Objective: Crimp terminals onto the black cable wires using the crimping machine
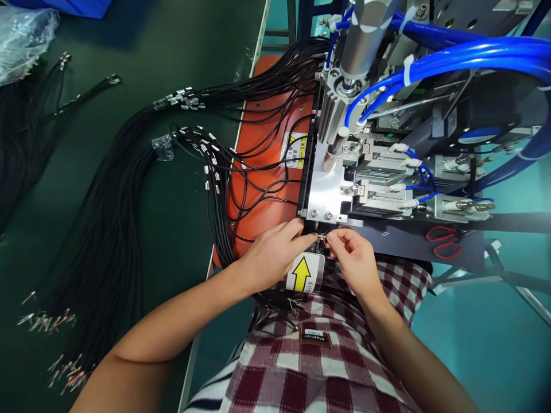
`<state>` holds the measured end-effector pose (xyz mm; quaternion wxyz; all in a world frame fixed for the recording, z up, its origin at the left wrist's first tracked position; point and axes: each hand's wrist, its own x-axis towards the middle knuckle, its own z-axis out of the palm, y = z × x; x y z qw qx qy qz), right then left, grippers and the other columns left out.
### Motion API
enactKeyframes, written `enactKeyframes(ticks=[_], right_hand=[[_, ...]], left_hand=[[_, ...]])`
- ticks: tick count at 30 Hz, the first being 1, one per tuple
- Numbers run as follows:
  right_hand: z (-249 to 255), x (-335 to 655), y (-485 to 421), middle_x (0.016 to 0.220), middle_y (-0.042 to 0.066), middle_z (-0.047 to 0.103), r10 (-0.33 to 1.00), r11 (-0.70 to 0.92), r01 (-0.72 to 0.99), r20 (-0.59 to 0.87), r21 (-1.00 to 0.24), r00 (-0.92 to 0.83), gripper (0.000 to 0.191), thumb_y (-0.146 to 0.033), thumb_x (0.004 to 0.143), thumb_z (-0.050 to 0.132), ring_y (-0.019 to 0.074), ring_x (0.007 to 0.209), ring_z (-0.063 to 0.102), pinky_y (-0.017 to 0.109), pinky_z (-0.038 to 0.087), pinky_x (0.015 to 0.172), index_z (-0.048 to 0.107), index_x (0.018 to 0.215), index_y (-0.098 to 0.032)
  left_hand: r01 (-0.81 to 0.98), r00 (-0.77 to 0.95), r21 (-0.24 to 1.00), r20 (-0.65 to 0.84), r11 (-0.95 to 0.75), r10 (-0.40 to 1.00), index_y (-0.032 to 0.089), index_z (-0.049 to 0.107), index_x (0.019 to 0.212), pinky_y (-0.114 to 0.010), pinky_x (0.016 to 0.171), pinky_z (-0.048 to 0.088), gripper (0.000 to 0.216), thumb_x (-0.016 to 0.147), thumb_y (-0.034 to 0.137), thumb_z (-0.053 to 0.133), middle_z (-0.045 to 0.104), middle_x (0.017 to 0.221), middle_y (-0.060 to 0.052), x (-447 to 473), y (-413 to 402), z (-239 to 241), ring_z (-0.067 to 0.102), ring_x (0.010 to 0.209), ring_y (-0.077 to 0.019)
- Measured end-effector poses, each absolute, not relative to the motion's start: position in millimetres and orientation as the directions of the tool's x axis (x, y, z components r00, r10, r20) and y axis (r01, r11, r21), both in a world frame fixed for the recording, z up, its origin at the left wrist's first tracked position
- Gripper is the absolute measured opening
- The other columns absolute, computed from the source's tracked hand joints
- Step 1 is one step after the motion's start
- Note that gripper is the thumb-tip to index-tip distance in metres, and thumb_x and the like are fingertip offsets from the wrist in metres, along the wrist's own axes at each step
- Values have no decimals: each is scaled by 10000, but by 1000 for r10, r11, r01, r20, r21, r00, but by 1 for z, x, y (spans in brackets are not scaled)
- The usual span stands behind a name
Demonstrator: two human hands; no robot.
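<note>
I can't make out the tiny wire ends between my fingers; the blue bin is cut off above, the clear plastic bag at left.

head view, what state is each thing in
Left hand: fingertips at wire ends
Right hand: pinching wire ends
Black cables: bundled, some fanned out
Blue tubes: tied together, curving
Red-handled scissors: lying down, blades unclear
Clear plastic: crumpled
Machine: running or idle, cannot tell
</note>
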<state>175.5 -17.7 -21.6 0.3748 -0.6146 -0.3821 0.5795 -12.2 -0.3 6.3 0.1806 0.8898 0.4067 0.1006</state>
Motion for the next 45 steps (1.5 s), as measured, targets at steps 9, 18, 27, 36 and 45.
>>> enactKeyframes(ticks=[9, 18, 27, 36, 45], right_hand=[[-22, 177, -17, 630, -6, 572, 903, -429, 27, -428, -903, 17, 241, -396, 772, 654, 109, 525, 462, 242, 402, 512, 604, 726, -165], [-22, 177, -16, 622, -4, 567, 906, -424, 35, -424, -905, 13, 256, -409, 767, 654, 109, 517, 463, 242, 404, 502, 593, 710, -167], [-22, 176, -17, 620, -8, 554, 901, -435, 50, -434, -899, 22, 235, -389, 786, 642, 112, 530, 454, 240, 376, 496, 594, 734, -165], [-20, 176, -15, 627, -8, 560, 887, -461, 23, -461, -887, 1, 283, -439, 750, 665, 112, 519, 456, 254, 389, 512, 594, 703, -168], [-24, 177, -15, 621, -11, 551, 887, -461, -32, -460, -887, -44, 265, -410, 769, 659, 102, 518, 453, 240, 386, 511, 590, 700, -162]], left_hand=[[687, 647, 429, 8, -587, 763, 175, 589, 1193, -270, 646, 505, 321, 948, 247, 394, 525, 886, -61, -12, 0, 8, 545, 754, -167], [672, 646, 447, 35, -590, 763, 157, 599, 1180, -274, 643, 506, 320, 952, 243, 392, 523, 883, -68, -13, 1, 7, 557, 763, -175], [688, 636, 452, 1, -568, 771, 171, 599, 1183, -283, 651, 516, 323, 954, 255, 387, 529, 897, -70, -13, 0, 7, 565, 775, -180], [681, 639, 464, 1, -566, 769, 157, 602, 1184, -303, 642, 524, 332, 954, 247, 380, 529, 897, -79, -12, 0, 8, 566, 777, -192], [692, 643, 434, -9, -576, 766, 161, 600, 1180, -298, 655, 524, 321, 949, 242, 392, 540, 918, -81, -11, 0, 8, 564, 784, -186]])
